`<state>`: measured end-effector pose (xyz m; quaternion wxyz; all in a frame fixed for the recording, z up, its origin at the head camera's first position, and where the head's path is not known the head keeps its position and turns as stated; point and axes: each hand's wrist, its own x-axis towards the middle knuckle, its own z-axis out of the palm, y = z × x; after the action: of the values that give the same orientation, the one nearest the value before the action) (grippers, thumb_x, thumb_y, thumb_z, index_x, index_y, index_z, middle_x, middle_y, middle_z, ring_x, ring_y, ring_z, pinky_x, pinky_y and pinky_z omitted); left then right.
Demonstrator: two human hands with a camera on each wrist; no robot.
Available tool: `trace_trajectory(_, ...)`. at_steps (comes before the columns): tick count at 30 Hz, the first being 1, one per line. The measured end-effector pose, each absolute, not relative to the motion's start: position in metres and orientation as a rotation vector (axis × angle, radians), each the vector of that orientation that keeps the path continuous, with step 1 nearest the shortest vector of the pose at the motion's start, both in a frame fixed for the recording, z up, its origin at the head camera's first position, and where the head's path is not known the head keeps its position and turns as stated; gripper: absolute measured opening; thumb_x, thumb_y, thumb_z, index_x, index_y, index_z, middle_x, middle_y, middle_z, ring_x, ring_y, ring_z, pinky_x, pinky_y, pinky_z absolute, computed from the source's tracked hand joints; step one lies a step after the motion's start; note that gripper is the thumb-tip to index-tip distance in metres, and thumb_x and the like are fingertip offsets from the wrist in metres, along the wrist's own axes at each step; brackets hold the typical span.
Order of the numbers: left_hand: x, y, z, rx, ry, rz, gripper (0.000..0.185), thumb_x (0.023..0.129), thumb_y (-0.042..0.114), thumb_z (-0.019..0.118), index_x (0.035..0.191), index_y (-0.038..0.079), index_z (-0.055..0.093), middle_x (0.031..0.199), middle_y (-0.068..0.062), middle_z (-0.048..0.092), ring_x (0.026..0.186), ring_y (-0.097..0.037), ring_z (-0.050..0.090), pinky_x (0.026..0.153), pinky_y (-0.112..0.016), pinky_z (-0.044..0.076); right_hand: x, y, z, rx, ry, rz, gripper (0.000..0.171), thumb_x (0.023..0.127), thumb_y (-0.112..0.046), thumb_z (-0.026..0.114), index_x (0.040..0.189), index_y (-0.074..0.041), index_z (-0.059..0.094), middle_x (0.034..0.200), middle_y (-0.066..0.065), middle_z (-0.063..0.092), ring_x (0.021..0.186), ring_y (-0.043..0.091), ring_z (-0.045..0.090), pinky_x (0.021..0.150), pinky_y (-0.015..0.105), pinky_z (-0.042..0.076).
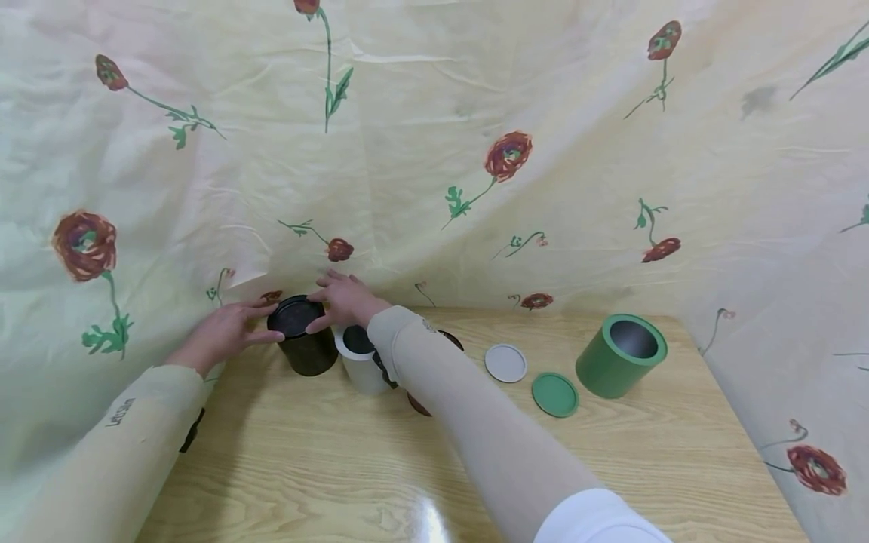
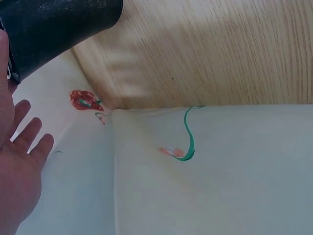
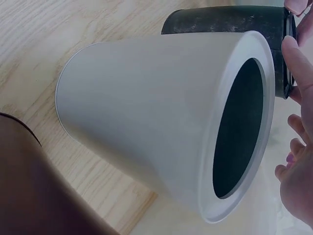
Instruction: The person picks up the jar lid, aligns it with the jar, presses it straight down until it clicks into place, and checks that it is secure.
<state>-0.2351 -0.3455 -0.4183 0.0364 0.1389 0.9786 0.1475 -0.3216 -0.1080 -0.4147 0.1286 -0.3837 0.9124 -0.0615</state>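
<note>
A black canister (image 1: 308, 354) stands at the back left of the table, its black lid (image 1: 296, 317) seated at its top. On the lid's left edge rests my left hand (image 1: 220, 332), thumb to the front and fingers behind. From the right, my right hand (image 1: 348, 300) touches the same rim with its thumb and index finger, the other fingers stretched out beyond. Close beside the black canister stands a white canister (image 3: 142, 107), its top uncovered and its inside dark. It sits under my right wrist, partly covered by it in the head view.
A brown canister (image 3: 39, 191) stands partly hidden beneath my right forearm. Further right lie a pale grey lid (image 1: 505, 363) and a green lid (image 1: 555, 394), with an uncovered green canister (image 1: 607, 366) beyond them. Flowered cloth (image 1: 407, 166) hangs along the table's back and sides.
</note>
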Motion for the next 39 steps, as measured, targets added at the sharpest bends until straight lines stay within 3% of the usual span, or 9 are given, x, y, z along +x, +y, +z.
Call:
trace_trajectory(21, -0.228, -0.338, -0.421, 0.318, 2.951, 0.415, 0.080, 0.104, 0.052, 0.066, 0.157, -0.005, 0.046, 0.156, -0.039, 0.044, 0.140, -0.060, 0.046, 0.113, -0.069, 0.042, -0.318, -0.107, -0.422, -1.085, 2.638, -0.129, 0.075, 0.104, -0.066, 0.056, 0.168, -0.033, 0.036, 0.177, 0.004, 0.026, 0.166, 0.026, 0.008, 0.133, 0.052, 0.016)
trace_trajectory(28, -0.230, -0.329, -0.427, 0.254, 2.981, 0.410, 0.084, 0.108, 0.062, 0.052, 0.163, -0.001, 0.038, 0.163, -0.035, 0.037, 0.142, -0.059, 0.045, 0.115, -0.069, 0.041, -0.317, -0.107, -0.425, -1.081, 2.651, -0.173, 0.071, 0.106, -0.066, 0.052, 0.168, -0.034, 0.037, 0.177, 0.002, 0.026, 0.166, 0.025, 0.009, 0.134, 0.051, 0.014)
trace_trajectory(39, -0.225, -0.318, -0.436, 0.267, 3.051, 0.449, 0.080, 0.110, 0.053, 0.053, 0.161, -0.007, 0.037, 0.165, -0.033, 0.036, 0.151, -0.053, 0.037, 0.121, -0.065, 0.035, -0.315, -0.111, -0.428, -1.061, 2.689, -0.169, 0.064, 0.108, -0.061, 0.052, 0.166, -0.035, 0.042, 0.176, 0.001, 0.029, 0.166, 0.025, 0.011, 0.133, 0.051, 0.016)
